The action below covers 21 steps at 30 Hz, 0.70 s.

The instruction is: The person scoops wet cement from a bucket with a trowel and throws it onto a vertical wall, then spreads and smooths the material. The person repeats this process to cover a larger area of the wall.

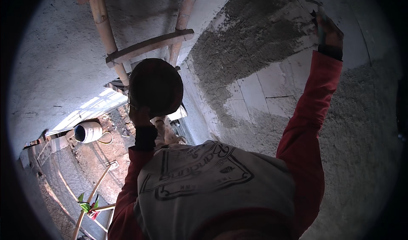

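Observation:
My left hand point(141, 116) is closed on the near rim of a dark round bucket point(156, 85), held out in front of my chest; its inside is too dark to make out. Up at the far right, my right hand point(331, 35) grips the handle of a trowel point(321, 25). The trowel's metal end reaches up into the shade near the wall, only partly visible. Beside it is a block wall point(255, 91) with pale blocks showing, partly coated in dark, rough, wet-looking mortar point(246, 40).
A bamboo ladder point(148, 48) with wooden rungs leans beyond the bucket. A plain grey wall point(55, 48) rises on the left. Far below lie a white bucket point(90, 132) on dirt ground and crossed bamboo poles point(100, 184) with green leaves at their joint.

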Each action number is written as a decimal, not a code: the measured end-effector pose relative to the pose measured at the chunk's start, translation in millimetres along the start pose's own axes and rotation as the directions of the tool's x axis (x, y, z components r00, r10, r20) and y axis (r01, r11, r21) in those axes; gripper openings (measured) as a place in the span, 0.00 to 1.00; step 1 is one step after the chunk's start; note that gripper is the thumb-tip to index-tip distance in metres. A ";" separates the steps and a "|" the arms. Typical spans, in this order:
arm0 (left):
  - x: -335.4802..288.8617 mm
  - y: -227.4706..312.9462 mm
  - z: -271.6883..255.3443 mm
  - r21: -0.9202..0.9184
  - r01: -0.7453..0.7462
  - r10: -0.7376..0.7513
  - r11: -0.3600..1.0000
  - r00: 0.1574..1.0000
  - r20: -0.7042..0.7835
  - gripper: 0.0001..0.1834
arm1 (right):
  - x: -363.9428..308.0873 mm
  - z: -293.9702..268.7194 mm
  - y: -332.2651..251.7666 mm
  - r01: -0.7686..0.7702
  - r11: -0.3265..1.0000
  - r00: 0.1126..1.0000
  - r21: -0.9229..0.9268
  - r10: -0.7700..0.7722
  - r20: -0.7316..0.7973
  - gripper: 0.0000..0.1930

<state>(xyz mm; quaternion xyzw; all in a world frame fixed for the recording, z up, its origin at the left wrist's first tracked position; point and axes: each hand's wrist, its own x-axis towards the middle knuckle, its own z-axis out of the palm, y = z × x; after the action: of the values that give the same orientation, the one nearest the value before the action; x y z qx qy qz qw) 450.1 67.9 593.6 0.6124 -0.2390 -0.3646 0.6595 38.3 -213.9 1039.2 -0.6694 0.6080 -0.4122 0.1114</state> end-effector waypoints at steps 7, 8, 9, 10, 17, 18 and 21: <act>-26.4 72.2 53.4 -0.398 0.271 -0.255 0.876 0.962 0.092 0.33 | -132.2 150.0 64.0 0.805 0.551 0.567 -0.222 -0.602 0.562 0.19; -30.7 76.1 62.1 -0.406 0.257 -0.228 0.877 0.966 0.120 0.32 | -158.2 173.8 90.7 0.804 0.561 0.524 -0.200 -0.508 0.683 0.17; -30.5 67.7 54.7 -0.330 0.184 -0.166 0.926 0.983 0.081 0.31 | -189.8 195.9 41.9 0.703 0.589 0.547 -0.399 -0.090 0.832 0.14; -30.6 54.6 57.5 -0.270 0.120 -0.102 0.955 0.992 0.080 0.30 | -219.0 207.6 46.6 0.688 0.640 0.601 -0.343 -0.237 0.764 0.08; -51.7 66.3 66.8 0.008 -0.002 0.002 1.000 0.999 0.047 0.28 | -289.6 243.7 61.8 0.648 0.690 0.478 -0.322 -0.039 0.877 0.15; -52.4 65.0 63.4 -0.001 -0.016 0.016 1.000 0.999 0.048 0.28 | -285.4 241.8 66.3 0.626 0.717 0.397 -0.306 0.044 0.917 0.15; -48.8 48.1 57.8 0.047 0.001 -0.004 0.999 0.998 0.057 0.27 | -291.7 242.9 107.9 0.549 0.835 0.383 -0.029 -0.220 0.897 0.13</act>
<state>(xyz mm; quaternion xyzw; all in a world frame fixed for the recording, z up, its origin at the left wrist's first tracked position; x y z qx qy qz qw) 384.8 68.3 655.1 0.6172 -0.2655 -0.3771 0.6375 150.4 -60.7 693.2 -0.9147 0.3490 0.0737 0.1901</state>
